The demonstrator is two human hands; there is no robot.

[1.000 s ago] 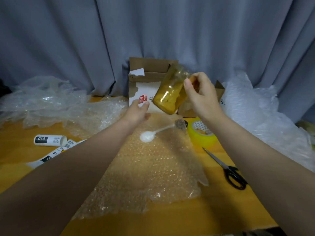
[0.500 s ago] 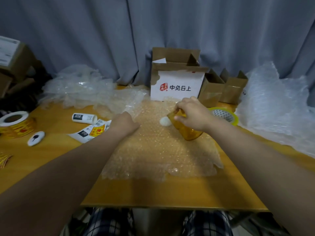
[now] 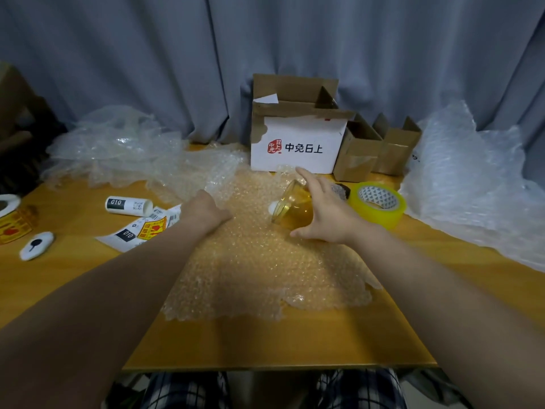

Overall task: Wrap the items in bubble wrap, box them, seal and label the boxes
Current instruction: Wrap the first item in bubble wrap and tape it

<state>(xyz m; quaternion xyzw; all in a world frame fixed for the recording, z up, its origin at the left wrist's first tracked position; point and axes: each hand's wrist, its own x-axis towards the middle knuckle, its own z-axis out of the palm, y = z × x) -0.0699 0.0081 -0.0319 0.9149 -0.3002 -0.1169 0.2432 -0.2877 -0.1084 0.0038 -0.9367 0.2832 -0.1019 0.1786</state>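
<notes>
— So, which step is this?

— Wrapping, by my reading. The right hand [image 3: 324, 215] holds an amber clear-walled jar [image 3: 295, 211] that lies on its side on a crinkled sheet of clear bubble wrap [image 3: 259, 261], toward the sheet's one o'clock corner. The thumb is under the near side and the fingers [image 3: 305, 178] drape over the top, with the forefinger stretched toward twelve.

— And the left hand?

— The left hand [image 3: 203, 212] rests on the sheet at about ten o'clock. Its fingers are tucked out of sight, so I cannot tell whether they pinch the wrap or merely press it.

— What does the next move call for?

— Probably drawing an edge of the sheet over the jar and rolling it, with the left hand pinning the wrap to the yellow wooden surface [image 3: 280, 343]. A small white thing [image 3: 275, 205] peeks out beside the jar's mouth and may need clearing first. Boxing, sealing and labelling are not yet done for this jar.

— Any writing?

— At twelve o'clock stands an open cardboard box with a white front [image 3: 295, 160] printed "中免日上" beside a red seal mark [image 3: 275, 147]. At nine o'clock lies a white tube [image 3: 128, 205] marked "010". Next to it are white label sheets [image 3: 126, 236] showing "010" again. A roll of yellowish clear packing tape [image 3: 380, 215] sits at two o'clock, just beside the right hand.
</notes>
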